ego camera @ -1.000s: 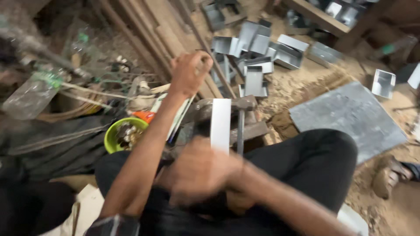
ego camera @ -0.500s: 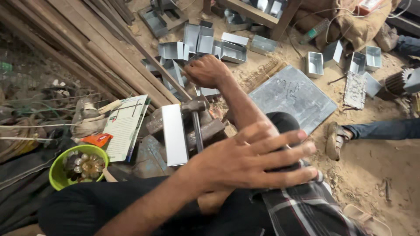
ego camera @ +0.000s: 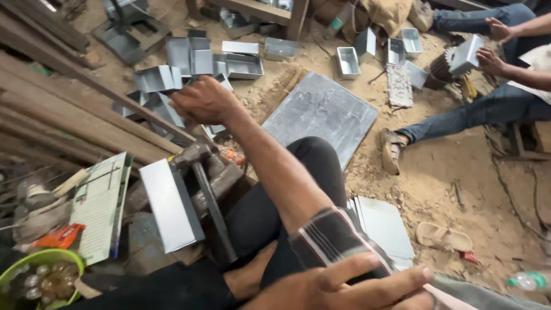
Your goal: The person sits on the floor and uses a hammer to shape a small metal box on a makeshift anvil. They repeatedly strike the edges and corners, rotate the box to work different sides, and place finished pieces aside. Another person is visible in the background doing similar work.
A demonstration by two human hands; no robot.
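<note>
Head view, step: you look to be between blows, reaching out to the heap while the tool lies idle.
Floor: sandy, strewn with metalwork; another person sits at the far right.
Grey slab: flat, beyond your knee.
Folded metal boxes: dull grey, open-topped, heaped just beside your far hand.
Sheet-metal piece: pale, folded lengthwise, lying by your legs.
Hammer: unheld, head next to the sheet, handle towards you.
Right hand: grip curled together; you cannot tell whether it holds anything.
Left hand: grip apart, fingers spread at your striped sleeve.
Next move: judged, a firm hold clear of sharp edges.
</note>
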